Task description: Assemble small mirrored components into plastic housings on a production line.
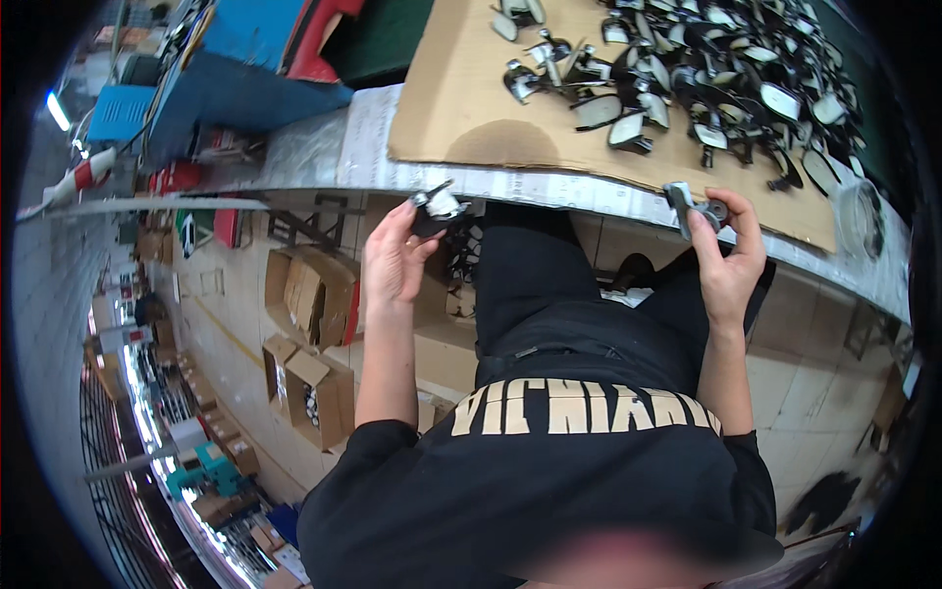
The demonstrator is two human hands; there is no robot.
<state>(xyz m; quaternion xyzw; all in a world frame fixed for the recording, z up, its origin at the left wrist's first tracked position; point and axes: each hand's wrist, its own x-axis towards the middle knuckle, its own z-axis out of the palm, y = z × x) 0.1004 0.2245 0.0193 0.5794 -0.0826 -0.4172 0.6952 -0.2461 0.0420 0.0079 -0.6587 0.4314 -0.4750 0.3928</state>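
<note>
- The left hand [392,257] is pinching a small black part with a pale, mirror-like face [437,206] between thumb and fingertips, the fingers curling closed around its lower end while the rest of it is sticking up clear of the hand.
- That part is being held in the air just in front of the near edge of the workbench [324,157], a little below the level of the benchtop and not touching it.
- The right hand [728,257] is closing around a small grey and black piece [693,208], with the thumb pressing on one side and the fingers wrapping over the other; a grey tab of it is poking out to the left of the grip.
- This second piece is also hovering at the bench's front edge, just below the corner of the cardboard sheet [461,98], and well apart from the piece in the other hand.
- Both forearms are rising from the lower edge, bare below the short sleeves of a black shirt, and the person's dark trousers are showing between them.
- The cardboard sheet is lying flat on the bench, and a large heap of similar small black mirror parts [706,79] is spreading across its far right portion.
- A dark round stain is marking the cardboard near its front edge.
- Open cardboard boxes [312,344] are standing on the tiled floor to the left, below the bench.
- Blue and red items [245,69] are resting at the bench's far left end.
</note>
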